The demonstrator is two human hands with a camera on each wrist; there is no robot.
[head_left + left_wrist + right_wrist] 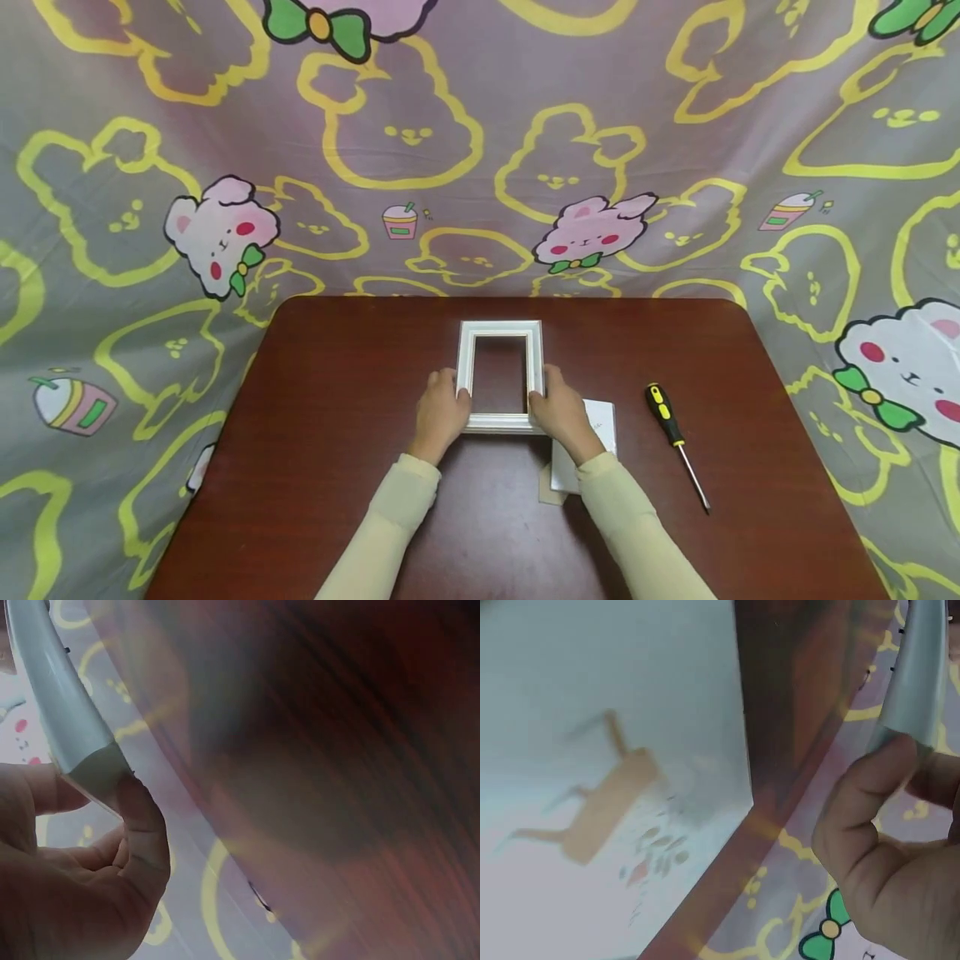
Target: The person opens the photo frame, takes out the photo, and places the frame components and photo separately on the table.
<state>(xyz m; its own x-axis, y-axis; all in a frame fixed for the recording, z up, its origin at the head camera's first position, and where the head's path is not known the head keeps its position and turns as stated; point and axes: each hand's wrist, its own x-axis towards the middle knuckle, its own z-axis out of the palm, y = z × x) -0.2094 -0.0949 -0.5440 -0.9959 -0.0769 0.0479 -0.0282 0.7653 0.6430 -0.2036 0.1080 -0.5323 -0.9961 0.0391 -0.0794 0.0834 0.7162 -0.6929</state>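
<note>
A white picture frame (500, 423) with an open middle is held up over the brown table, and the tabletop shows through it. My left hand (441, 414) grips its left side, thumb on the front face. On the opposite side, my right hand (558, 408) grips the frame in the same way. The left wrist view has the frame's edge (67, 690) between thumb and fingers. Below my right hand lies a white sheet (630, 667) with a small printed pattern, partly covered by the wrist in the head view.
A beige piece (552, 487) sticks out from under the white sheet. To the right lies a screwdriver (663, 414) with a black and yellow handle, its tip toward the near side. A patterned curtain (465, 208) hangs behind the table (337, 350) and along its sides.
</note>
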